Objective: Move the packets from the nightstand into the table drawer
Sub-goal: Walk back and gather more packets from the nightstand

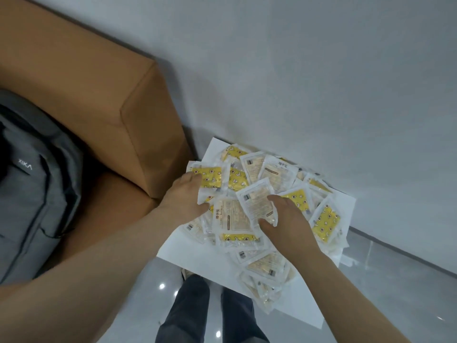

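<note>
Gripping with the left hand (pixel 184 196) a clutch of packets (pixel 210 178) at the left edge of the nightstand (pixel 306 305), fingers and thumb curled round them. Pinching with the right hand (pixel 284 216) one pale packet (pixel 254 201) between thumb and forefinger over the nightstand's middle, amid the heap covering its white top. Left of the nightstand, brown padded furniture (pixel 99 95) bearing a grey backpack (pixel 32 181); before it, dark trouser legs (pixel 188 310).
</note>
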Demonstrator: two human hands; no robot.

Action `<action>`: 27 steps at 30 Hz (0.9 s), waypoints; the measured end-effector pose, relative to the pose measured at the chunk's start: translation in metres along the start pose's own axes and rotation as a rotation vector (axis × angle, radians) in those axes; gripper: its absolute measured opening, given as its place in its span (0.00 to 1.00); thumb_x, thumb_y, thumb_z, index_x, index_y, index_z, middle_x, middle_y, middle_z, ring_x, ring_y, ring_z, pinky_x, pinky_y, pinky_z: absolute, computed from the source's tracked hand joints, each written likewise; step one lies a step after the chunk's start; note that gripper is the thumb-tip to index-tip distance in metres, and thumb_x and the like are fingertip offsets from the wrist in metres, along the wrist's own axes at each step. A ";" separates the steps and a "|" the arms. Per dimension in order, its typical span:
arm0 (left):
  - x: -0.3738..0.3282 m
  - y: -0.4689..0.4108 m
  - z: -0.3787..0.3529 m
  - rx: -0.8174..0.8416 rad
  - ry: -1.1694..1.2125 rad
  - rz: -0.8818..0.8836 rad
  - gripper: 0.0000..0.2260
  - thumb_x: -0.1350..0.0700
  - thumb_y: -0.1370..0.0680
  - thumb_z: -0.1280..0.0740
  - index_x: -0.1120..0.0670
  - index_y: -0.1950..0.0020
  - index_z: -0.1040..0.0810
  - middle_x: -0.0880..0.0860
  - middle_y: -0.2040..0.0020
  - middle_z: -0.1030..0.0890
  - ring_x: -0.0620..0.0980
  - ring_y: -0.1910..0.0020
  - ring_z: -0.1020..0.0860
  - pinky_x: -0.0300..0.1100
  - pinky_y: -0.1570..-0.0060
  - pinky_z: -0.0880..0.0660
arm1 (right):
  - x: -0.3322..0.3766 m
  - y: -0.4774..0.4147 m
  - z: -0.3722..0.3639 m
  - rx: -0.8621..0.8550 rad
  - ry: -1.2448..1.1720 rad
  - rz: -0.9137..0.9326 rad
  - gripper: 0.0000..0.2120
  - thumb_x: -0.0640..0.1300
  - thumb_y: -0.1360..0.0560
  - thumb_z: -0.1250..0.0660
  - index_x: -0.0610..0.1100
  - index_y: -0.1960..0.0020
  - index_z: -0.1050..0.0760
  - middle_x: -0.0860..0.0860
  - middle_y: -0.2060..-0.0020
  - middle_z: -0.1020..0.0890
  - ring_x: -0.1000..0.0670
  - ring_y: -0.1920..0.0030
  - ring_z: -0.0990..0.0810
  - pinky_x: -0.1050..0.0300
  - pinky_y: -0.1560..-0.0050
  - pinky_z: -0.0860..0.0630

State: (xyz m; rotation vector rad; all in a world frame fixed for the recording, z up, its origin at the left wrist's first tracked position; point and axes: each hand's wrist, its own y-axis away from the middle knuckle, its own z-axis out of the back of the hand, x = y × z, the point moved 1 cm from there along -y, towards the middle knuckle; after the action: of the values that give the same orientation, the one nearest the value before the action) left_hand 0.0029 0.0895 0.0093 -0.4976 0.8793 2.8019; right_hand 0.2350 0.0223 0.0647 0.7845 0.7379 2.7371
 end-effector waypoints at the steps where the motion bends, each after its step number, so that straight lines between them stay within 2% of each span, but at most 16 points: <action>1: 0.001 -0.008 -0.001 0.032 -0.023 -0.014 0.37 0.46 0.26 0.31 0.57 0.24 0.45 0.57 0.23 0.46 0.58 0.25 0.45 0.48 0.28 0.41 | 0.000 -0.004 -0.004 -0.015 -0.001 0.008 0.29 0.49 0.25 0.33 0.47 0.27 0.38 0.50 0.31 0.32 0.48 0.31 0.33 0.54 0.35 0.32; 3: 0.002 -0.023 -0.004 0.114 -0.068 -0.040 0.41 0.45 0.25 0.32 0.54 0.22 0.54 0.54 0.22 0.59 0.57 0.23 0.58 0.51 0.25 0.48 | 0.000 -0.009 -0.013 -0.039 0.007 0.021 0.32 0.49 0.25 0.33 0.46 0.25 0.41 0.50 0.28 0.36 0.48 0.28 0.38 0.55 0.31 0.36; 6: 0.006 -0.037 -0.010 0.258 -0.144 -0.064 0.44 0.45 0.25 0.33 0.50 0.22 0.62 0.50 0.22 0.65 0.53 0.23 0.63 0.56 0.25 0.49 | 0.000 -0.013 -0.027 -0.014 0.043 0.039 0.37 0.51 0.24 0.34 0.45 0.23 0.49 0.51 0.24 0.44 0.50 0.24 0.48 0.54 0.26 0.44; 10: 0.007 -0.033 -0.021 0.296 -0.202 -0.076 0.44 0.41 0.26 0.34 0.51 0.22 0.60 0.50 0.22 0.62 0.54 0.23 0.61 0.59 0.26 0.49 | -0.002 -0.011 -0.044 0.079 0.078 0.058 0.42 0.53 0.25 0.34 0.47 0.22 0.56 0.53 0.22 0.53 0.51 0.23 0.58 0.55 0.24 0.54; 12: 0.006 -0.027 -0.024 0.279 -0.206 -0.097 0.43 0.42 0.26 0.34 0.51 0.22 0.58 0.50 0.21 0.60 0.54 0.23 0.59 0.59 0.26 0.49 | -0.004 -0.008 -0.050 0.091 0.101 0.064 0.43 0.53 0.26 0.33 0.48 0.22 0.57 0.53 0.22 0.55 0.51 0.23 0.59 0.53 0.23 0.55; 17: 0.016 -0.008 -0.031 0.285 -0.227 -0.112 0.46 0.40 0.30 0.30 0.51 0.22 0.55 0.51 0.22 0.56 0.54 0.23 0.53 0.60 0.28 0.45 | -0.003 0.000 -0.059 0.150 0.188 0.111 0.45 0.53 0.27 0.31 0.48 0.22 0.58 0.53 0.22 0.55 0.50 0.23 0.61 0.48 0.23 0.54; 22: 0.017 0.003 -0.036 0.269 -0.249 -0.123 0.48 0.40 0.31 0.29 0.50 0.22 0.55 0.51 0.22 0.56 0.55 0.24 0.52 0.58 0.28 0.45 | -0.004 0.001 -0.065 0.211 0.365 0.144 0.48 0.54 0.27 0.31 0.49 0.23 0.62 0.50 0.23 0.59 0.47 0.23 0.61 0.47 0.24 0.57; 27: 0.015 0.003 -0.036 0.247 -0.257 -0.128 0.46 0.42 0.30 0.29 0.51 0.22 0.53 0.52 0.22 0.54 0.56 0.24 0.51 0.56 0.29 0.44 | 0.000 -0.004 -0.068 0.226 0.501 0.213 0.44 0.53 0.26 0.32 0.50 0.23 0.58 0.43 0.23 0.56 0.39 0.24 0.56 0.44 0.24 0.53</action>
State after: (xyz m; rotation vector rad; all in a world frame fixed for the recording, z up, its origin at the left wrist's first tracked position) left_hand -0.0026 0.0671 -0.0227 -0.1473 1.0719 2.5213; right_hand 0.1988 -0.0023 0.0128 0.2099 1.1322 3.1218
